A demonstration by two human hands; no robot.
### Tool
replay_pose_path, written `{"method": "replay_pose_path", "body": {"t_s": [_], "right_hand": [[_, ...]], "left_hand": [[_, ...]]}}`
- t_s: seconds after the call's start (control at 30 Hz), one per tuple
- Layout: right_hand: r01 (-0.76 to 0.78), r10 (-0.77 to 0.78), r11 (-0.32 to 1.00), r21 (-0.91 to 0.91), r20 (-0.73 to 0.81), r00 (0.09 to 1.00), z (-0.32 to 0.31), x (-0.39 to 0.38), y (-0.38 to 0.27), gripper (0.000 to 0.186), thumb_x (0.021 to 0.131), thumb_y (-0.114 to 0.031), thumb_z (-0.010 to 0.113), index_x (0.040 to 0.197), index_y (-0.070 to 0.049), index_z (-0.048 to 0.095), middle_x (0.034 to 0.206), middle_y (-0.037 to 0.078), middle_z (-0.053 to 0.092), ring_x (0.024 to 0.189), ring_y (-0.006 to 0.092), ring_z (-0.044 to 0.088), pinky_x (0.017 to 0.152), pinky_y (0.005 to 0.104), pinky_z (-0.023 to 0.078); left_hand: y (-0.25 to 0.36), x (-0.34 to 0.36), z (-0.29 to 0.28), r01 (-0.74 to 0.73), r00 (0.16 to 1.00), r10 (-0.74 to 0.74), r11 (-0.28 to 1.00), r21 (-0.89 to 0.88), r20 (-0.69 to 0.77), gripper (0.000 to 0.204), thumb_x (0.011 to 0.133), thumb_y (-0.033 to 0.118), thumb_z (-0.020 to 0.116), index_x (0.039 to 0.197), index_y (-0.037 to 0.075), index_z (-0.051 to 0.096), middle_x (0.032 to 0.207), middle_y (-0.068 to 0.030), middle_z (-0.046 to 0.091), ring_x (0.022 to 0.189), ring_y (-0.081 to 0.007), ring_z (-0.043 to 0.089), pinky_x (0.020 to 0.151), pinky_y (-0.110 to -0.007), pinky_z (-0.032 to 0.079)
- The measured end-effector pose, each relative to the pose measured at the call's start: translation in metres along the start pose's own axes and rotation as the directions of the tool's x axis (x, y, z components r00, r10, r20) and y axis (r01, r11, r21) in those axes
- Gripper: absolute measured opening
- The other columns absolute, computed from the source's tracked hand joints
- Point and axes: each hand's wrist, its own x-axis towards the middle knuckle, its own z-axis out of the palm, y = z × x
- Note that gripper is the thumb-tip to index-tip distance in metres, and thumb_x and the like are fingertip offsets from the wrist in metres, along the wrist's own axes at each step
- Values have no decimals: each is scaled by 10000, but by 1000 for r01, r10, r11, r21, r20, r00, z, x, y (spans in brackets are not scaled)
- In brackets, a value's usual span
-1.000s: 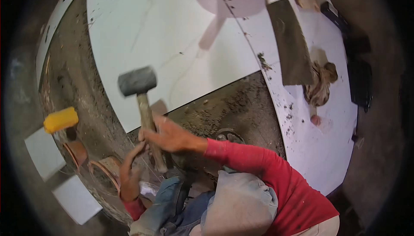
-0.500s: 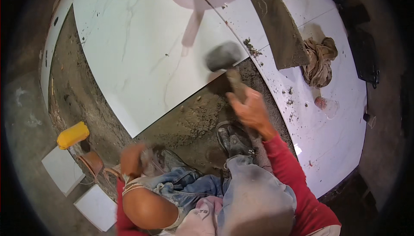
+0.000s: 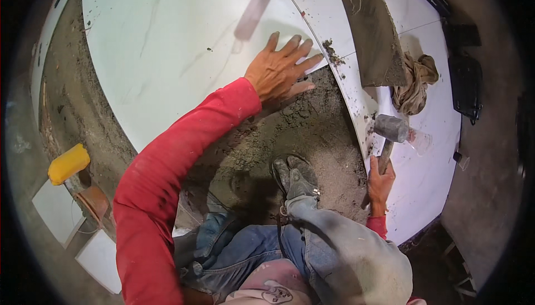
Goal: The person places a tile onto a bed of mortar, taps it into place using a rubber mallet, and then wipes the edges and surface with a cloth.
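Note:
My left hand (image 3: 281, 69) lies with fingers spread on the near right corner of a large white marbled tile (image 3: 167, 54), its thumb over the tile's edge. Dark, rough mortar (image 3: 256, 149) shows beside that edge, under my feet. Over the finished tiles at the right, my right hand (image 3: 381, 182) is closed round the handle of a rubber mallet (image 3: 391, 129), whose grey head points away from me. Just beyond the mallet head stands a clear plastic cup (image 3: 419, 141) with something reddish in it.
A mortar-stained board (image 3: 373, 32) and a crumpled brown cloth (image 3: 415, 85) lie on the right-hand tiles (image 3: 426, 188). Mortar crumbs (image 3: 332, 54) dot the joint. At left are a yellow object (image 3: 69, 164) and white tile pieces (image 3: 100, 260). A black case (image 3: 466, 85) sits far right.
My left hand has reached forward from beside my knee onto the tile corner. My right hand has drawn the mallet back and right, away from the tile corner, over the right-hand tiles.

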Motion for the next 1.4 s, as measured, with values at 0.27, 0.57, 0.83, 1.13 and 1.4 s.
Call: {"method": "replay_pose_path", "body": {"t_s": [0.27,0.57,0.83,1.13,1.4], "right_hand": [[112,-107,988,109,-50,993,13,2,-23,307,1006,-296,697,1063,6,682,816,49,667,749,129,580,701,323,494],[512,-458,324,795,-342,821,-30,5,-113,695,988,-629,546,1258,12,559,900,97,550,828,206,596,817,406,522],[464,-531,320,826,-249,810,-86,-11,-118,907,916,-464,650,1598,11,286,1478,277,517,1271,319,572,968,455,491],[43,-140,730,682,88,986,-96,-82,-66,756,811,-250,853,1408,-13,453,1061,71,593,883,218,696,814,377,594],[-157,41,340,927,152,988,-7,-84,-16,308,891,-171,704,1135,-20,589,963,56,612,742,174,665,640,309,540]], "left_hand": [[6,11,6,-26,993,28,999,18,-113,655,1025,602,471,1526,182,478,1534,-95,497,1371,-295,479,1126,-573,386],[8,8,-1,-20,996,23,999,36,-88,600,1033,580,475,1499,205,512,1541,-82,495,1379,-294,475,1132,-569,388],[6,8,-9,-9,997,10,1000,11,-73,498,1056,473,491,1515,279,493,1531,-56,517,1395,-310,482,1126,-580,391],[7,11,-25,0,1000,1,997,76,-24,482,1026,265,545,1501,345,517,1531,-42,521,1378,-316,511,1086,-578,412],[-2,25,-34,-46,996,38,995,85,86,599,973,105,530,1502,386,513,1559,-11,498,1387,-307,509,1107,-520,426]]}}
